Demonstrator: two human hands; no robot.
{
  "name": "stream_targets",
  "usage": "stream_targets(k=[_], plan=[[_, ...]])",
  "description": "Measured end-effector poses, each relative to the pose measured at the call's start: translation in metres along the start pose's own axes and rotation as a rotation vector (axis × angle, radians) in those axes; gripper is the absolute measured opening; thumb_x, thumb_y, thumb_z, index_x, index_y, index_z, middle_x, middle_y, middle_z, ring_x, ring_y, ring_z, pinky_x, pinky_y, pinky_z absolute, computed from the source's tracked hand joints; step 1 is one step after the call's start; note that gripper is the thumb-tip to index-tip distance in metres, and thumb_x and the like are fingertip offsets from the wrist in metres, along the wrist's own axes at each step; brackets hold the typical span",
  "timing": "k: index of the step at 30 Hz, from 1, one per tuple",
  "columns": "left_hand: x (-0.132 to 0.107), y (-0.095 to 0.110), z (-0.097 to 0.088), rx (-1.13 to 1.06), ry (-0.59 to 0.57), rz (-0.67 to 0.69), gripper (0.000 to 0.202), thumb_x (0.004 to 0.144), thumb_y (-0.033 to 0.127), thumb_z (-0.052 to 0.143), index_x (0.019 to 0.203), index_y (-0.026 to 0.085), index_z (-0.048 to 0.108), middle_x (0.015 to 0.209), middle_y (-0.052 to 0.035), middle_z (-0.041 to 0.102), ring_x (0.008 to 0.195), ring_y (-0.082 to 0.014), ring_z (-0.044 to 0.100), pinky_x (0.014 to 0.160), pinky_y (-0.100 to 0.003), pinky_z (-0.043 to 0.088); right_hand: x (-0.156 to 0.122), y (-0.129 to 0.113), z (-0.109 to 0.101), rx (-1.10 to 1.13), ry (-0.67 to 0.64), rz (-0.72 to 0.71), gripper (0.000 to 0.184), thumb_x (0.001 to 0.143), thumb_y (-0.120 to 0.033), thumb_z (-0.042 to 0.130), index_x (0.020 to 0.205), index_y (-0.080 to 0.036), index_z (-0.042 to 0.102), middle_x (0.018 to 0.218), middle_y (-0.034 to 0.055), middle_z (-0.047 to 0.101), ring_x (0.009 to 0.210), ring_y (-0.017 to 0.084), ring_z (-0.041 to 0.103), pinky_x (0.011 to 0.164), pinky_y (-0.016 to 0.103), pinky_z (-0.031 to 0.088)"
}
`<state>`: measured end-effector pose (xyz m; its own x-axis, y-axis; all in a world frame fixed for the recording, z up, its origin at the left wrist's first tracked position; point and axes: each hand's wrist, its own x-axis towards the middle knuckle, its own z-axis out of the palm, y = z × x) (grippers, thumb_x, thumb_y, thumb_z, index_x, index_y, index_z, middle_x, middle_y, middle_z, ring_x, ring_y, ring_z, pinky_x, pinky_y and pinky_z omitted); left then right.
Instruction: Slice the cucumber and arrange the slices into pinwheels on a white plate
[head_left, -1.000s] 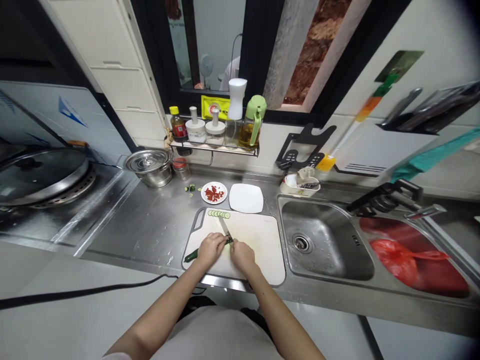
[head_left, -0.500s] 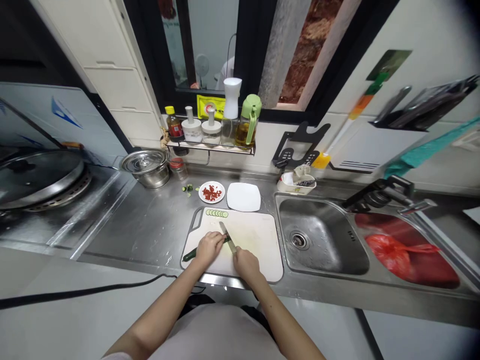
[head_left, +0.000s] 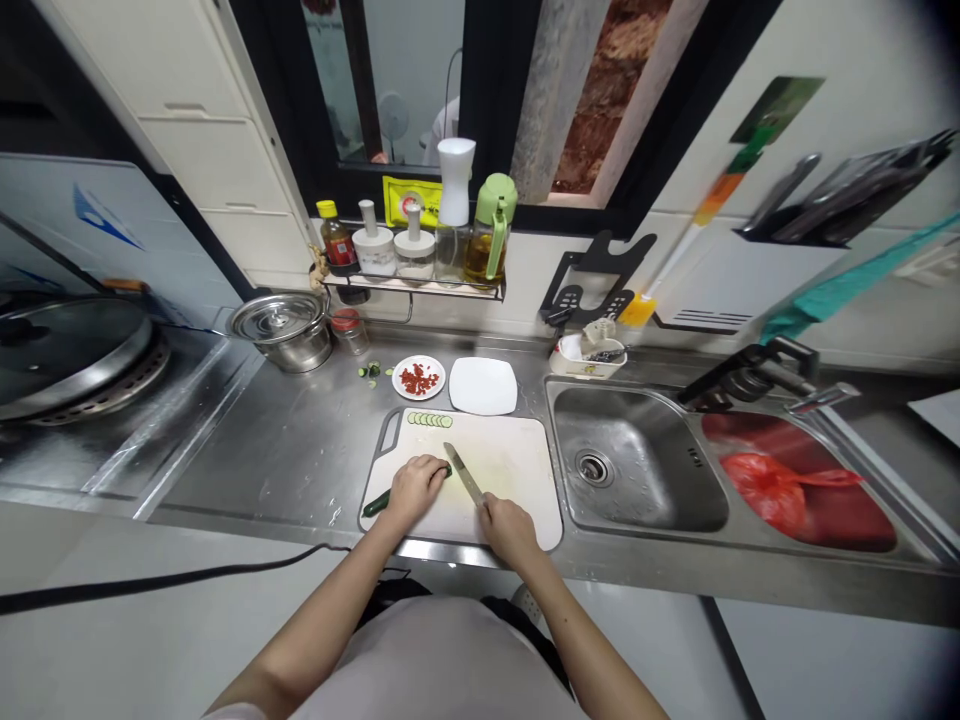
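On the white cutting board (head_left: 510, 450), my left hand (head_left: 415, 488) is closed over a dark green cucumber (head_left: 377, 503), whose two ends show on either side of the fingers. My right hand (head_left: 510, 527) grips the handle of a kitchen knife (head_left: 466, 474). The blade points up and left, just right of the cucumber's cut end, with a small gap between them. A row of pale green cucumber slices (head_left: 430, 420) lies along the board's upper left edge.
Behind the board stand a plate of chopped red pieces (head_left: 418, 378) and a white square plate (head_left: 484, 386). Green scraps (head_left: 370, 370) lie left of them. A lidded steel pot (head_left: 281, 330) is farther left. At right is a sink (head_left: 637, 460); a seasoning rack (head_left: 420, 288) hangs behind.
The knife has moved a little to the right, away from the cucumber, with my right hand. My left hand stays on the cucumber. The whole view has shifted slightly.
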<state>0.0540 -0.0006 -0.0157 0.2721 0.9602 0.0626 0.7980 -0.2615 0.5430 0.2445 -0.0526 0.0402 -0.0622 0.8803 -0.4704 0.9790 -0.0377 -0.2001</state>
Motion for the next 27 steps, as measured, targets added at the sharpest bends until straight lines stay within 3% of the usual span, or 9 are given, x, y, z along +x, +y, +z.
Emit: stream_targets(k=[8,14,17,22,27], plan=[[0.005,0.002,-0.003,-0.143,0.186,-0.16,0.024,0.091,0.037,0.049,0.102,0.022,0.064,0.101,-0.0057,0.07,0.097,-0.0209,0.062,0.088,-0.034,0.047,-0.003,0.011,-0.001,-0.087,0.062,0.084,0.032,0.099,-0.025,0.031,0.115,-0.021,0.058,0.093,0.0104,0.071,0.086,0.021,0.067,0.07,0.029,0.039],[0.018,0.003,-0.011,-0.234,0.25,-0.157,0.025,0.09,0.037,0.05,0.106,0.023,0.063,0.104,-0.0057,0.068,0.099,-0.0204,0.062,0.091,-0.036,0.048,-0.004,0.016,-0.002,-0.143,0.227,0.091,0.031,0.094,-0.024,0.044,0.123,-0.024,0.057,0.098,0.0082,0.069,0.092,0.021,0.063,0.075,0.029,0.038],[0.026,0.009,-0.016,-0.21,0.206,-0.095,0.026,0.09,0.038,0.052,0.106,0.023,0.066,0.107,-0.006,0.067,0.104,-0.0215,0.059,0.094,-0.037,0.046,-0.003,0.019,0.0,-0.156,0.282,0.084,0.04,0.09,-0.024,0.053,0.13,-0.024,0.053,0.102,0.0082,0.067,0.096,0.022,0.06,0.08,0.03,0.036],[0.036,0.026,-0.024,-0.125,0.02,0.032,0.029,0.087,0.041,0.056,0.108,0.026,0.07,0.114,-0.0047,0.065,0.112,-0.0228,0.054,0.1,-0.04,0.041,0.0,0.021,0.002,-0.169,0.312,0.061,0.047,0.088,-0.026,0.058,0.134,-0.024,0.051,0.104,0.0087,0.066,0.097,0.022,0.057,0.082,0.031,0.034],[0.04,0.04,-0.024,-0.027,-0.131,0.07,0.033,0.085,0.047,0.057,0.111,0.03,0.07,0.122,-0.0044,0.063,0.119,-0.0252,0.049,0.106,-0.045,0.031,-0.002,0.018,0.001,-0.169,0.314,0.029,0.048,0.088,-0.027,0.059,0.135,-0.023,0.05,0.104,0.0095,0.065,0.1,0.023,0.055,0.084,0.031,0.033]])
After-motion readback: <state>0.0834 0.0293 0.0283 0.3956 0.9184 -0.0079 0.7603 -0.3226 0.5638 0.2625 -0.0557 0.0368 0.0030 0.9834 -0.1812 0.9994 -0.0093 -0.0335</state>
